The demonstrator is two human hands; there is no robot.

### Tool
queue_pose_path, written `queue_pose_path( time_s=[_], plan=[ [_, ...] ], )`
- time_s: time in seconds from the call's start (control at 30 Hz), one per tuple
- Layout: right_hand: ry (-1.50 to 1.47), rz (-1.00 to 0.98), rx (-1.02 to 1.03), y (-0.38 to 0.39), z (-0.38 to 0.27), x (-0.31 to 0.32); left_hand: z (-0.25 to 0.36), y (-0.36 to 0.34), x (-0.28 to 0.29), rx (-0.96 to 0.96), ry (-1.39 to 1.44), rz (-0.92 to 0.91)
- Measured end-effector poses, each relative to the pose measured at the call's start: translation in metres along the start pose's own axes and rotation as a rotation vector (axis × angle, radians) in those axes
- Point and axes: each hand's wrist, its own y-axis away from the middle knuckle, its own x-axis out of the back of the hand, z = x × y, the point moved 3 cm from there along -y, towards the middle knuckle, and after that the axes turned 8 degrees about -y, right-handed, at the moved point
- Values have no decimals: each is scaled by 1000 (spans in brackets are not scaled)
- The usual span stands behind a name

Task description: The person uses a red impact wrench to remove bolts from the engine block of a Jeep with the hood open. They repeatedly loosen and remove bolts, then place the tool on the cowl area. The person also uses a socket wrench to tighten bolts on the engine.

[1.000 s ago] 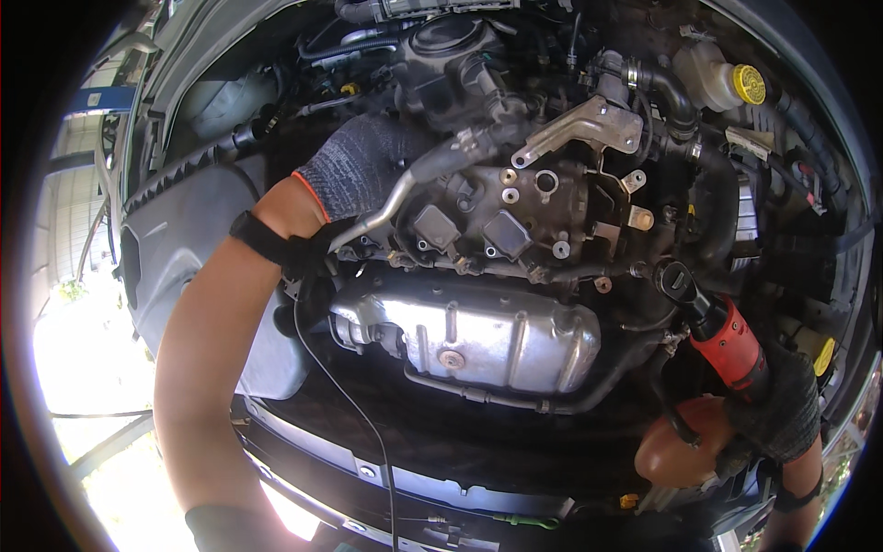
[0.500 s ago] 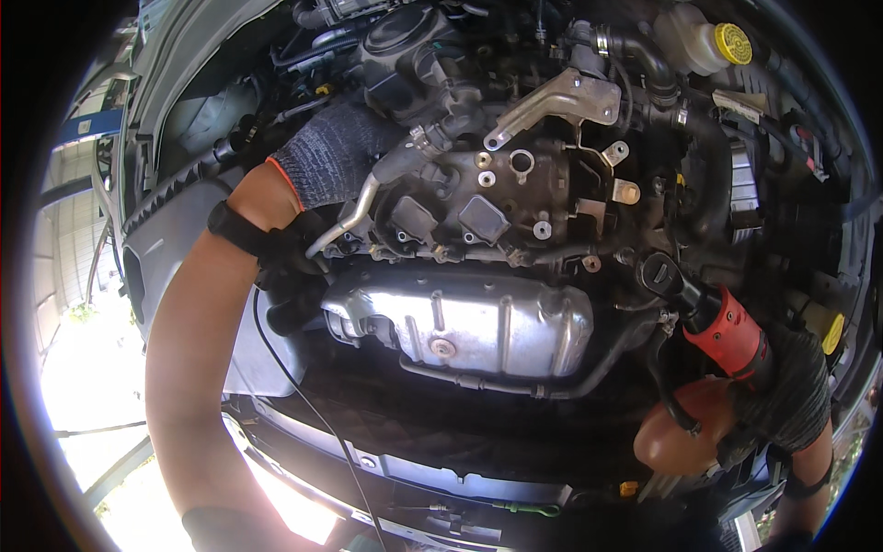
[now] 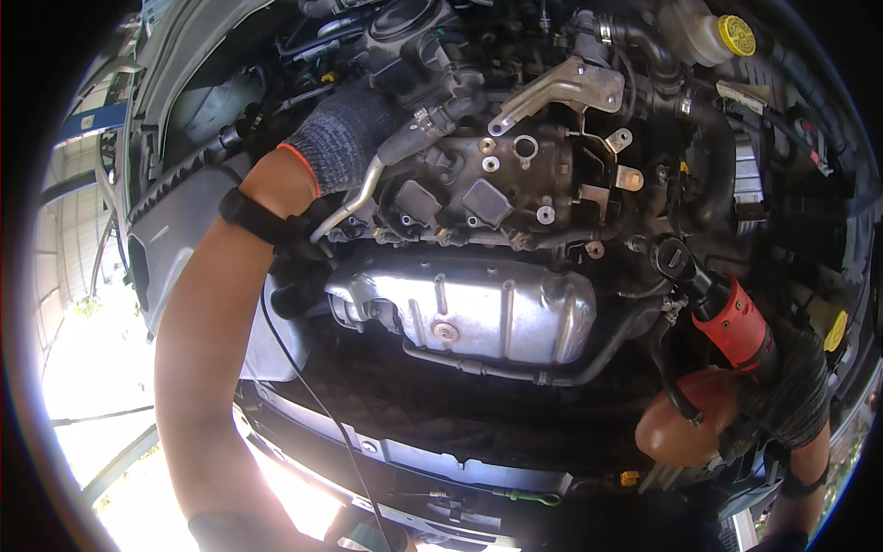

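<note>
Red tool (image 3: 733, 322) edged rightward | right hand (image 3: 789, 386) clasps it | left hand (image 3: 348, 136): can't tell | reservoir (image 3: 692, 32) capped

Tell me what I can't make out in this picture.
Head view:
Left hand: fingers hidden beyond the grey hose and in shadow.
Red tool: handle end hidden by the right hand.
Dark left sleeve: cut off by the lower edge.
</note>
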Motion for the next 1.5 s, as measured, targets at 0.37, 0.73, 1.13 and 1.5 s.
queue_pose_path(
  time_s=[0.37,0.73,1.13,1.5],
  plan=[
    [-17,9,-72,7,5,13,10,8,11,133,79,-55],
    [33,47,41,-5,5,5,12,30,1,5,113,128],
    [-5,37,6,-17,-7,-6,23,26,-3,177,329,101],
    [91,34,77,-17,13,-11,15,24,-4,533,1164,-42]
  ],
)
